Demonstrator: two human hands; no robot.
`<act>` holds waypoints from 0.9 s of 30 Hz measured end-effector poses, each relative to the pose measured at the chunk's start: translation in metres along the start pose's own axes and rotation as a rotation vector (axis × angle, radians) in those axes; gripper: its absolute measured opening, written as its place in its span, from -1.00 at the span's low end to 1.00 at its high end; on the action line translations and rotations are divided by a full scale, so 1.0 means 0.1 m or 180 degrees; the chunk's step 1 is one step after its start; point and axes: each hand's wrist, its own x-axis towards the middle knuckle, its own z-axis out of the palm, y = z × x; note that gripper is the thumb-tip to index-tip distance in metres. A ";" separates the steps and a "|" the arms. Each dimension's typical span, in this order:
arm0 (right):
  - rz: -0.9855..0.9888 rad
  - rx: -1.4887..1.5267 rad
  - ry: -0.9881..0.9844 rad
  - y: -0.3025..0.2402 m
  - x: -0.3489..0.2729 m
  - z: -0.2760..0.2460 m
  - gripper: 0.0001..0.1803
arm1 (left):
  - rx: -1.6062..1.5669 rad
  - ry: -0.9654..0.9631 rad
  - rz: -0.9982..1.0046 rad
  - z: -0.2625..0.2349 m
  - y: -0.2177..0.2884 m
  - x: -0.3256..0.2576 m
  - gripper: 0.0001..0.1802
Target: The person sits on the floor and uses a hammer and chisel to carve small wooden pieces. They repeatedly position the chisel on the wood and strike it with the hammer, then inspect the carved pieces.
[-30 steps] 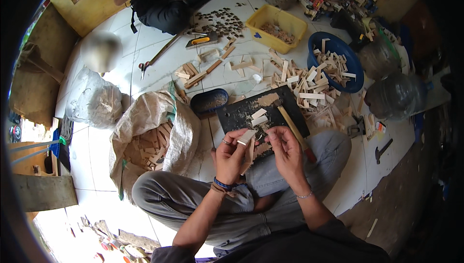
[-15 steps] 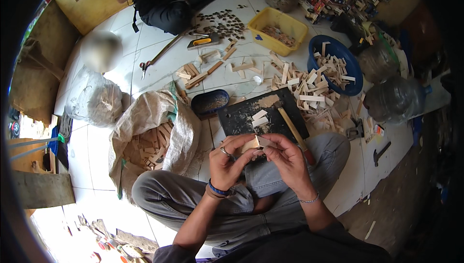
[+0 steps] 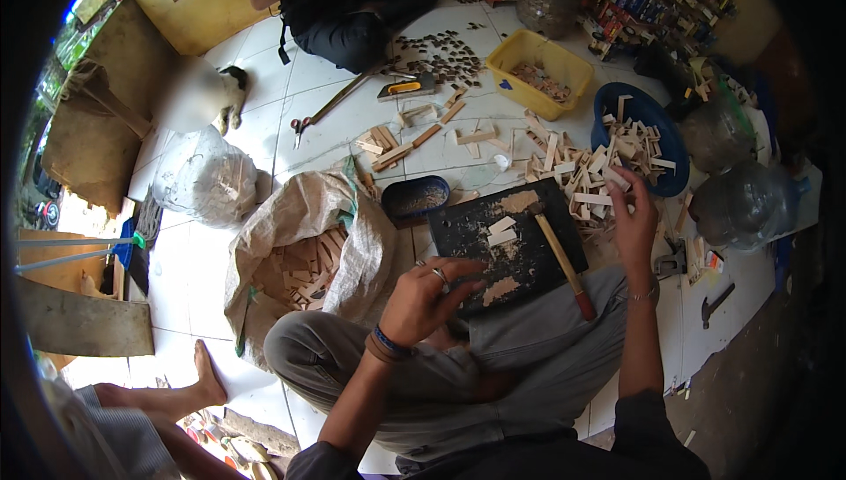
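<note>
My left hand (image 3: 430,297) hovers over the near left corner of a black board (image 3: 454,233), fingers apart and nothing in them. Two pale wooden pieces (image 3: 500,231) lie on that board among sawdust. Across its right side rests a hammer (image 3: 561,255) with a wooden handle and a red end. Farther right, my right hand (image 3: 636,220) is raised over the near edge of a heap of small wooden strips (image 3: 564,158). Between its thumb and fingers is a small pale wooden block (image 3: 616,179).
An open woven sack (image 3: 251,260) of wood pieces stands left of the board, by a small blue tray (image 3: 414,198). A blue basin (image 3: 674,176), a yellow tub (image 3: 551,108) and a small hammer (image 3: 716,305) lie right. Another person's leg (image 3: 167,396) enters at lower left.
My hands have parted from the wooden piece they held together. The right has moved up and right to the heap with a block; the left has opened. A leg has appeared at lower left.
</note>
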 end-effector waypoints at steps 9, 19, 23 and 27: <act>-0.0383 -0.0694 0.0169 0.59 -0.17 0.19 -0.72 | 0.0451 0.0661 -0.1033 -1.62 -0.56 -0.69 -0.73; -0.1037 -0.0823 -0.1794 -0.22 -0.57 0.81 -0.57 | 0.1409 0.0736 -0.2066 -1.44 -2.60 -1.55 -0.68; -0.1196 -0.1022 -0.1795 -0.32 -0.53 0.92 -0.48 | 0.1138 0.1125 -0.2046 -1.23 -2.88 -1.42 -0.63; -0.1209 -0.1007 -0.1875 -0.31 -0.52 0.93 -0.61 | 0.2024 0.0910 -0.1801 -1.20 -3.06 -1.34 -0.52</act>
